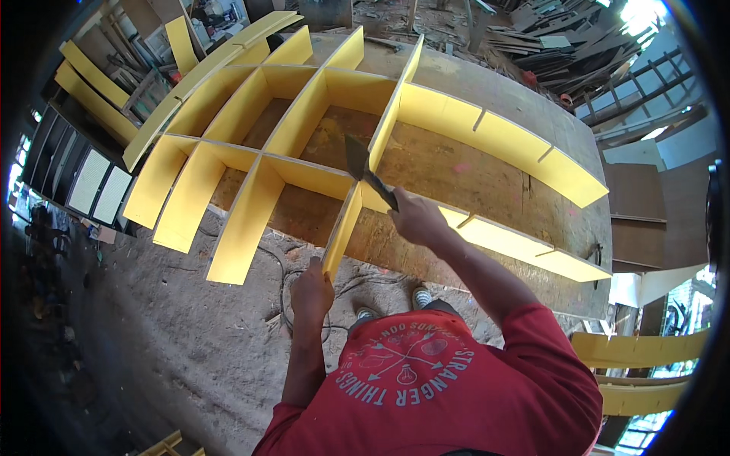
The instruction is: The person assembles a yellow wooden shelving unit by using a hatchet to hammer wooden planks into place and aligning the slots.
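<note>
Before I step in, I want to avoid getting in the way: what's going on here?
A person has the left grip on the near end of the rightmost yellow cross panel. The right grip holds a dark, broad-headed tool where that panel meets the near long panel; whether the tool touches is unclear. The panels stand on edge on a wooden table. Farther right, the near and far long panels show open slots.

One head-worn fisheye looks steeply down from above a red short-sleeved shirt [487, 403], near the bare hands [420, 219], facing across the brown wooden desk [449, 156].
</note>
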`<state>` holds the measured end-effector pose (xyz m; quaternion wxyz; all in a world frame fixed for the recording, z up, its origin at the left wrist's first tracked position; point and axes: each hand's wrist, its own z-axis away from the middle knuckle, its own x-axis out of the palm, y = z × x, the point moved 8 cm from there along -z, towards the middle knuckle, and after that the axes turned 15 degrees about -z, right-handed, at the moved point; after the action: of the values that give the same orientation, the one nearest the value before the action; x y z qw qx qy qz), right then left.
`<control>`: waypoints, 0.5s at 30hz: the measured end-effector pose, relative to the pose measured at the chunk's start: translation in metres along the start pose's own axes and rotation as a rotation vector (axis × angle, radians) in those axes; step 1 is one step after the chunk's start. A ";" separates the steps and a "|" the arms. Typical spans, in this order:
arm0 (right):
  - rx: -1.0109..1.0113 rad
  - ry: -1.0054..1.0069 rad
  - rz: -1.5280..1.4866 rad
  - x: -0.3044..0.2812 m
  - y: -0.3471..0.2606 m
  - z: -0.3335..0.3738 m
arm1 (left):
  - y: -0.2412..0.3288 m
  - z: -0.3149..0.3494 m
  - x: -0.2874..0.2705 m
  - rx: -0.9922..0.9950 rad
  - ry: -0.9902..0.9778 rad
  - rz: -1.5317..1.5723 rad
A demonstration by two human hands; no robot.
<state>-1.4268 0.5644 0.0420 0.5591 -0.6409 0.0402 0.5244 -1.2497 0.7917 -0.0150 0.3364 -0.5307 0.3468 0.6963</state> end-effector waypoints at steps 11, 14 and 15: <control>0.073 -0.010 -0.049 0.047 0.012 0.032 | 0.002 -0.006 0.000 0.022 -0.057 -0.011; 0.078 -0.032 -0.057 0.033 -0.007 0.028 | -0.001 -0.006 0.007 0.028 -0.027 0.037; 0.095 -0.059 -0.062 0.027 -0.013 0.029 | -0.001 -0.006 0.006 0.036 -0.019 0.035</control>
<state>-1.4244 0.6055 0.0366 0.6058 -0.5987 0.0288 0.5232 -1.2470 0.7878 -0.0225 0.3368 -0.5118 0.3653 0.7008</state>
